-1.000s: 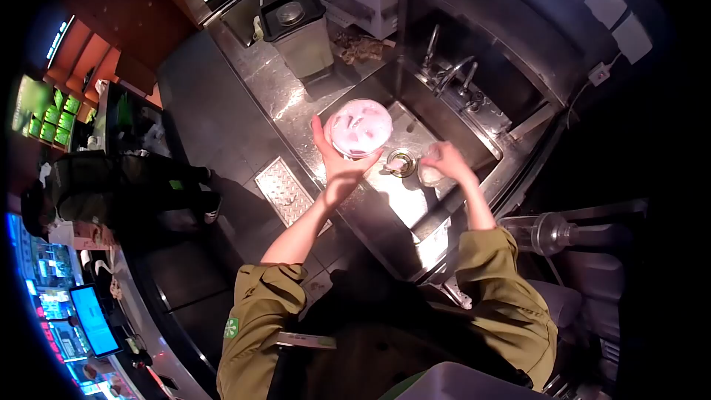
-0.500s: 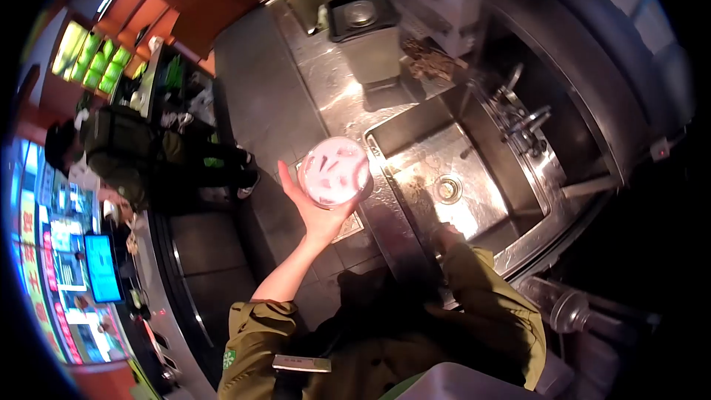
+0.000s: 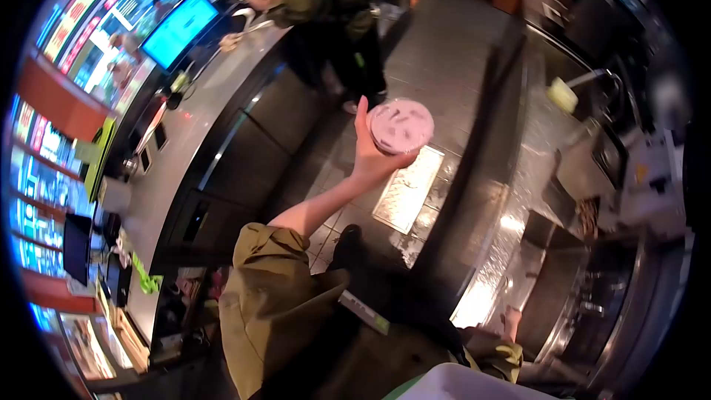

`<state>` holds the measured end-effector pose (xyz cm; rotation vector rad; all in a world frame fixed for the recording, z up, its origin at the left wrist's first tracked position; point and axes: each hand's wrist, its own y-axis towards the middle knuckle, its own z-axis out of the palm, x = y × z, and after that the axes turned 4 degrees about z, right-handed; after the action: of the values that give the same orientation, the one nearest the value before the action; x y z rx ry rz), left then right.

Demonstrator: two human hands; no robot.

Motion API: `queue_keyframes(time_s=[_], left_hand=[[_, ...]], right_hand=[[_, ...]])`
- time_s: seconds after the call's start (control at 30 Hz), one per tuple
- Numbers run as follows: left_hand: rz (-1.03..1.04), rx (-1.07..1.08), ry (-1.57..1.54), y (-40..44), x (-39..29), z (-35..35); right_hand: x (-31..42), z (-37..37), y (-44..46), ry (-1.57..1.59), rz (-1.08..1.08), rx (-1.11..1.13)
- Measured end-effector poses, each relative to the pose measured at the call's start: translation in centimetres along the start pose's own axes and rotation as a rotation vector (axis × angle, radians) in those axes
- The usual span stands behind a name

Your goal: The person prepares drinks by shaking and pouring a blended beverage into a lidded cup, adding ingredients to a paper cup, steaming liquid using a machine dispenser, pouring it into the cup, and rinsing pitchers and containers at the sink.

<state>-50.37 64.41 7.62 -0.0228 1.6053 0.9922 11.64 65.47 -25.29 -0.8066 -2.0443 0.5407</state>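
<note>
My left hand (image 3: pixel 375 154) is wrapped round a round cup (image 3: pixel 401 127) with a pale pink top, held out over the floor of the aisle. Thumb and fingers grip it from the near and left sides. Low at the right, my right hand (image 3: pixel 511 323) is small and partly in shadow beside the steel sink (image 3: pixel 552 281); its fingers are too unclear to make out.
A metal floor grate (image 3: pixel 409 189) lies below the cup. Another person (image 3: pixel 337 22) stands at the left counter (image 3: pixel 211 104), near a blue screen (image 3: pixel 180 30). The steel counter (image 3: pixel 511 211) on the right holds a grey container (image 3: pixel 592 159).
The view has swung left, so the sink now lies at the lower right. My left hand still holds the cup, now over the aisle. My right hand has drawn back from the sink drain.
</note>
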Motion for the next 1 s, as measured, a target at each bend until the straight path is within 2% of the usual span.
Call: queue_keyframes(time_s=[0.1,0.13,0.2,0.27,0.33,0.37,0.4,0.43,0.53,0.6,0.63,0.67,0.7,0.77,0.87,0.9,0.93,0.97,1.0], left_hand=[[0.006,-0.142,-0.002,4.1,1.4,-7.5],[0.085,-0.194,0.216,5.1,3.2,-10.8],[0.113,-0.270,0.194,7.7,5.3,-16.5],[0.139,-0.329,0.395,10.2,8.2,-23.1],[0.131,-0.375,0.414,12.8,9.9,-28.6],[0.130,-0.385,0.421,13.8,11.6,-31.7],[0.111,-0.414,0.491,15.1,13.6,-34.8],[0.093,-0.444,0.561,15.9,15.1,-37.6],[0.055,-0.519,0.471,18.7,18.2,-43.5],[0.081,-0.573,0.477,20.0,21.1,-47.5],[0.097,-0.559,0.878,20.1,22.7,-50.3],[0.112,-0.581,1.283,20.2,24.4,-53.3],[0.103,-0.588,1.405,20.7,25.7,-54.9],[0.063,-0.530,1.303,21.2,27.4,-57.5],[0.033,-0.461,1.226,22.2,30.6,-59.2],[0.026,-0.462,1.248,22.3,31.4,-59.3],[0.016,-0.472,1.273,22.1,32.1,-59.6],[0.010,-0.474,1.280,22.4,32.7,-59.0],[0.006,-0.476,1.283,22.3,33.4,-58.9]], right_hand=[[1.9,0.6,-2.1,0.202,0.108,-0.188],[1.7,0.8,-1.9,0.246,0.112,-0.330],[3.5,1.5,-4.1,0.230,0.138,-0.415],[4.5,2.6,-6.3,0.133,0.067,-0.591],[9.0,5.7,-14.0,0.099,0.005,-0.755],[10.6,7.7,-17.1,0.173,-0.098,-0.893],[12.1,8.7,-20.3,-0.077,-0.125,-0.816],[12.0,9.8,-21.5,-0.158,-0.162,-0.860],[9.4,11.8,-23.8,-0.423,-0.264,-1.103],[5.6,10.9,-24.3,-0.770,-0.331,-1.295],[3.8,10.0,-23.9,-0.987,-0.358,-1.392],[3.4,9.8,-24.3,-1.002,-0.293,-1.410],[3.6,9.9,-25.7,-1.094,-0.351,-1.361],[5.6,11.7,-28.1,-0.792,-0.270,-1.147],[9.8,14.2,-32.8,-0.411,-0.189,-1.076],[7.8,13.2,-31.2,-1.096,-0.269,-1.099],[9.7,13.5,-31.1,-1.027,-0.138,-1.128],[7.9,12.1,-30.2,-1.157,-0.053,-0.967],[6.4,12.5,-29.3,-1.007,-0.100,-1.155]])
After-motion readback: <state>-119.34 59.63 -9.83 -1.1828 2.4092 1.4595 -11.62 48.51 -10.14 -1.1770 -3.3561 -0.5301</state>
